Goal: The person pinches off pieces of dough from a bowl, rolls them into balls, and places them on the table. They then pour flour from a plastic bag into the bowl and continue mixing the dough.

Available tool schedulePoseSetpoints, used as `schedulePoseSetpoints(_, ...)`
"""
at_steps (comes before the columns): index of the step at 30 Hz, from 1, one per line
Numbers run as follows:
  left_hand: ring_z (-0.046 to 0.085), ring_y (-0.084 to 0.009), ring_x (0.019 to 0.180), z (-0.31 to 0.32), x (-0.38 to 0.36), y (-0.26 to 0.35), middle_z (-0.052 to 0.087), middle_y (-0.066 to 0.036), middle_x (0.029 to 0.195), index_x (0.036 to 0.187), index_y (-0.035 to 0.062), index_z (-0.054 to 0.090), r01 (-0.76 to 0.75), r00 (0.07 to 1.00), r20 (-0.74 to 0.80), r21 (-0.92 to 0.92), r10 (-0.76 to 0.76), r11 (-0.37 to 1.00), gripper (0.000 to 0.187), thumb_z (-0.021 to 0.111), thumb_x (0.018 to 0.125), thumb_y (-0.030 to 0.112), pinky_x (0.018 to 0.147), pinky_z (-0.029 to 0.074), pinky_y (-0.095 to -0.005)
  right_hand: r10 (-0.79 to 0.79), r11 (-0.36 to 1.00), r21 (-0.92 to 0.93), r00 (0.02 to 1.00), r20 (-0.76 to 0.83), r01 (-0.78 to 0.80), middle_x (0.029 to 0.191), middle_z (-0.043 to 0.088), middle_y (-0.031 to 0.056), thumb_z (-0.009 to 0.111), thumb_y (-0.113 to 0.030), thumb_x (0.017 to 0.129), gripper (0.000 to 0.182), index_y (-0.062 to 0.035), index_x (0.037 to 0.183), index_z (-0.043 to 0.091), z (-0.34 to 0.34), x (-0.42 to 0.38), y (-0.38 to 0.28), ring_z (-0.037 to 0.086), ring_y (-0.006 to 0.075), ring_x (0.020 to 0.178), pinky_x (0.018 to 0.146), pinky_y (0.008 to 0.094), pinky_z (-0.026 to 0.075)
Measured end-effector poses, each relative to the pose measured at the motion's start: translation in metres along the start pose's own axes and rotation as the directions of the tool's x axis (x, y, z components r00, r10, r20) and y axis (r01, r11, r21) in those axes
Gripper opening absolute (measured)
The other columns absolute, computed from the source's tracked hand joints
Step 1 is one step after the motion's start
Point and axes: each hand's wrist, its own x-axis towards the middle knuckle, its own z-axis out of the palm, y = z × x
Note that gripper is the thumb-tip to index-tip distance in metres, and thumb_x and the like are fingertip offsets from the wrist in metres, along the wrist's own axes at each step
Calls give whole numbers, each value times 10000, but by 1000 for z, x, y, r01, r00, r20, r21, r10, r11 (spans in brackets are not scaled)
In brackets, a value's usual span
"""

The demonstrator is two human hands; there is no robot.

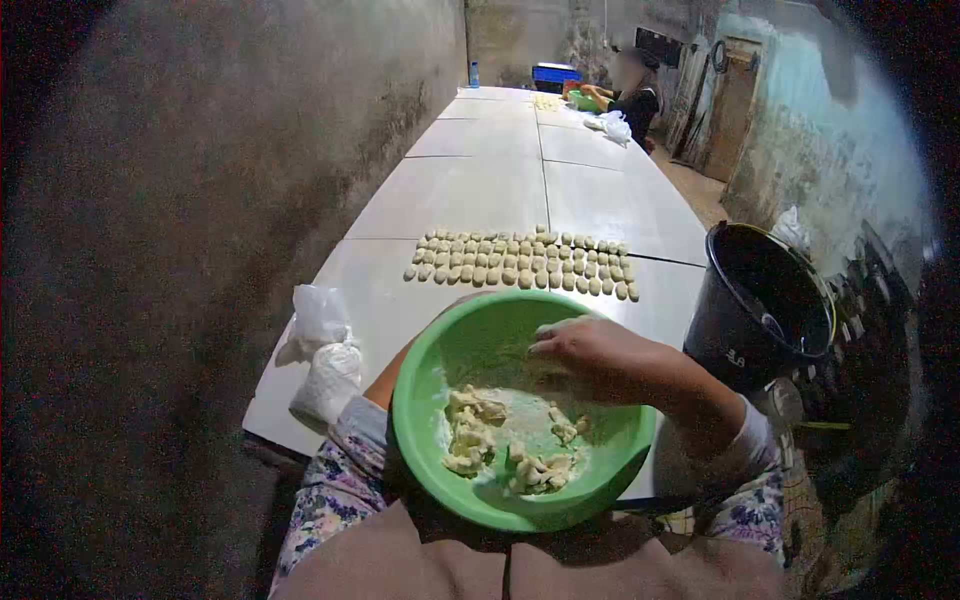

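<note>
A large green basin (408,400) sits tilted at the near end of the table, against my body. Lumps of pale dough (470,430) and loose flour lie in it. My right hand (575,345) is over the basin's far right part, floury, its fingers curled down and pressed together; what they hold, if anything, is hidden. My left forearm runs behind the basin's left rim, and the left hand is out of sight there. Beyond the basin, rows of small dough pieces (520,258) lie on the white table.
A clear bag of white powder (335,375) stands at the table's left edge. On the right is a black bucket (715,320). A co-worker (640,100) sits at the far end by a green bowl, a blue crate (556,73) and plastic bags (612,126). Walls flank the table.
</note>
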Motion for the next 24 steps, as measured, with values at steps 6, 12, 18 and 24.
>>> schedulePoseSetpoints(6,618,-123,767,-50,64,-61,655,-64,904,1154,14,582,-58,953,-289,109,88,992,314,544,940,240,670,510,-253,-49,989,-125,975,218,77,1244,501,243,658,-272,802,500,-135,1259,511,62,49,-2,593,379,1005,841,453,494)
schedulePoseSetpoints(12,609,-120,848,-69,32,-59,652,-68,939,1161,35,578,-79,927,-367,13,78,997,300,504,952,236,721,485,-248,-368,870,-175,843,392,461,1246,519,220,621,-130,798,442,-98,1230,535,99,61,-53,600,349,1016,822,466,502)
schedulePoseSetpoints(18,593,-144,803,-37,-19,3,636,-85,912,1141,20,556,-63,918,-389,56,80,996,290,485,961,237,739,478,-277,-316,899,-212,903,290,383,761,636,172,594,-208,808,193,-24,849,632,83,39,-47,644,349,714,611,448,510)
schedulePoseSetpoints(24,575,-152,946,31,-42,73,647,-64,958,1176,38,549,-120,986,-52,448,160,886,333,511,957,286,869,452,-313,-197,960,-149,949,245,237,732,620,138,588,-242,821,186,-62,849,624,28,1,-28,631,330,678,609,429,499)
